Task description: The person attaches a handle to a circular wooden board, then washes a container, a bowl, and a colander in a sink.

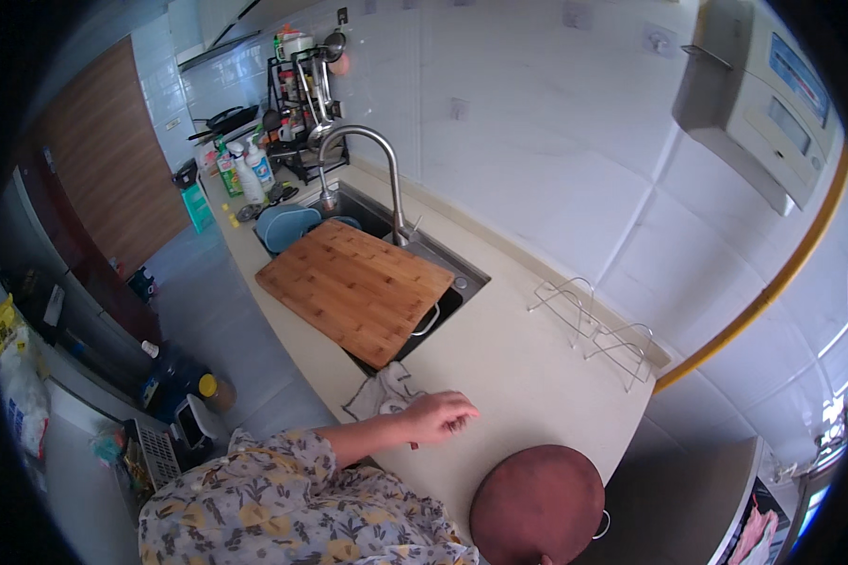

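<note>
My left hand (440, 417) hovers over the counter with its fingers curled in, and nothing shows in them. Beside its wrist lies a crumpled grey-white cloth (383, 394). At the lower edge, a round reddish-brown cutting board (539, 504) with a metal ring handle is over the counter's near right end. Only a bit of my right hand (545, 560) shows, at the board's bottom rim; the rest is out of view. Ahead, a rectangular wooden cutting board (358, 287) lies flat across the sink (471, 282), covering much of it.
A curved metal faucet (391, 174) rises behind the sink, where a blue basin (287, 226) sits. A wire rack (594, 325) stands along the wall. Spray bottles (247, 179) and a utensil rack are farther back. A yellow pipe (763, 282) runs down the right wall.
</note>
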Motion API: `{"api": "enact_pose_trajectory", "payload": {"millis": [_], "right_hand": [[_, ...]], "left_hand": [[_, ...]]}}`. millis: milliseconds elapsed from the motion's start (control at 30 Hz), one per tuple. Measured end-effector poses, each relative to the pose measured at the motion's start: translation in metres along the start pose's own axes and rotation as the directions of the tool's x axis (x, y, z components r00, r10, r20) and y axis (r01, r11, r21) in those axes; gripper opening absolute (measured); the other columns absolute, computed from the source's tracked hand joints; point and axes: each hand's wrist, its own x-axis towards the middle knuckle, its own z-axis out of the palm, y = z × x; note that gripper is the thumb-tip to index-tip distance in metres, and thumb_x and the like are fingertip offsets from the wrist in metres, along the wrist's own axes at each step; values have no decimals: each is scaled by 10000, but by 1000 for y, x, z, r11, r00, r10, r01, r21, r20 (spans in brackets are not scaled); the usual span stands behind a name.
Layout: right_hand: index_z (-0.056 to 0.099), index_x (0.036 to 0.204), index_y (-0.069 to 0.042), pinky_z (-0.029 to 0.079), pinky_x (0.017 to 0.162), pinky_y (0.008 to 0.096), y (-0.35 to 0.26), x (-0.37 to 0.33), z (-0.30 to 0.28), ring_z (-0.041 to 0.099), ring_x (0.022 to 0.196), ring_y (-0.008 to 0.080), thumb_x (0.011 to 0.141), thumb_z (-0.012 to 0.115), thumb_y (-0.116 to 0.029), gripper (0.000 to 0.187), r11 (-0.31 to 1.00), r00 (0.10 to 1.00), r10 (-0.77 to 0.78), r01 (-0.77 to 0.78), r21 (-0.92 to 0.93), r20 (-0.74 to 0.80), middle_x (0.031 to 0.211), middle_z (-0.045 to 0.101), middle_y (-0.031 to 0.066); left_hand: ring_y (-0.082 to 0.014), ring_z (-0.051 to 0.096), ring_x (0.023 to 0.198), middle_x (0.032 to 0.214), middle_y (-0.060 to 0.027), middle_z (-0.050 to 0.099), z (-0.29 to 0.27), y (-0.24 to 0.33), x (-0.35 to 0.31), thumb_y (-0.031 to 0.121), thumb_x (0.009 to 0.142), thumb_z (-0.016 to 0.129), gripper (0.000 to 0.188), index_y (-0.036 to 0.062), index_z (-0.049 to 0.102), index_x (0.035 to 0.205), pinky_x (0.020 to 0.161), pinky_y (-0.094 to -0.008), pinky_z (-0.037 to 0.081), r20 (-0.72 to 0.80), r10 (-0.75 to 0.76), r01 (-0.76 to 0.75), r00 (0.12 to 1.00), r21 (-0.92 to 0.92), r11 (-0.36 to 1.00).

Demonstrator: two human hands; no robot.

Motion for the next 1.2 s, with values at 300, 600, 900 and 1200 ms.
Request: {"api": "enact_pose_trajectory", "payload": {"millis": [300,600,900,1200], "right_hand": [[497,1208,-69,541,655,471,-93,41,-30,605,864,414,820,571,-177,409,882,889,364,-233,-409,278,1108,506,234],[408,1340,-84,452,901,464,-205,69,103,484,1117,365,833,593,-77,540,849,842,284,-443,286,459,1310,453,176],[484,1248,55,511,655,297,-380,169,244,611,714,176,805,649,-104,499,872,892,55,-261,413,448,1114,597,201],[578,1009,1,475,745,498,-399,217,290,598,844,432,791,598,-209,304,997,873,-10,-30,75,487,921,617,238]], "left_hand": [[-68,434,448,604,15,487,-150,-107,-40,112,880,636,143,84,500,849,378,-255,332,-304,-791,419,531,-717,557],[-91,485,513,656,-1,518,-324,-276,-78,105,891,613,67,90,555,919,440,-276,400,-724,-528,440,444,-337,832],[-317,617,880,955,-96,646,-413,-325,-82,224,821,640,210,103,634,992,756,-410,493,-613,-559,812,559,268,518],[-248,594,622,704,-107,591,-440,-355,-66,182,854,613,156,38,589,909,567,-374,456,-334,-857,908,392,-10,419]]}}
